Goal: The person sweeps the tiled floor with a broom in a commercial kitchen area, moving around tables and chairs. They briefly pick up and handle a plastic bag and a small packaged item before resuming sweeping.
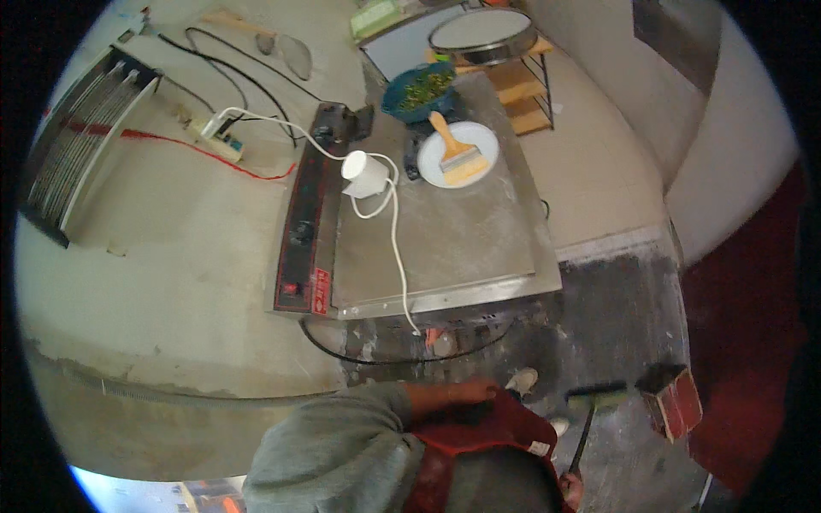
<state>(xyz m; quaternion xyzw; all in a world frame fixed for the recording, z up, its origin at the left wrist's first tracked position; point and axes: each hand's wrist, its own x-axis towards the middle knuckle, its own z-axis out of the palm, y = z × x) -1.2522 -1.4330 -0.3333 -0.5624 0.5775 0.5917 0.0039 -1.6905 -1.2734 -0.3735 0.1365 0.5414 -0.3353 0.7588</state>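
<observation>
My right hand [571, 490], low in the picture, is closed around the dark handle of a floor broom [582, 442]. The broom's wide head rests on the dark, stained floor beside a red box-like container [681, 404], which may be a dustpan. My left hand [478, 390] lies against the front of my red apron [481, 423]; it is blurred and its fingers are not clear. Both my light shoes show near the apron.
Ahead stands a metal griddle-like appliance [436, 237] with a flat brush [457, 154] on a white plate [426, 168], a teal bowl of chopped greens [394, 102] and a white cable [399, 256]. A black cable [385, 362] hangs below its front.
</observation>
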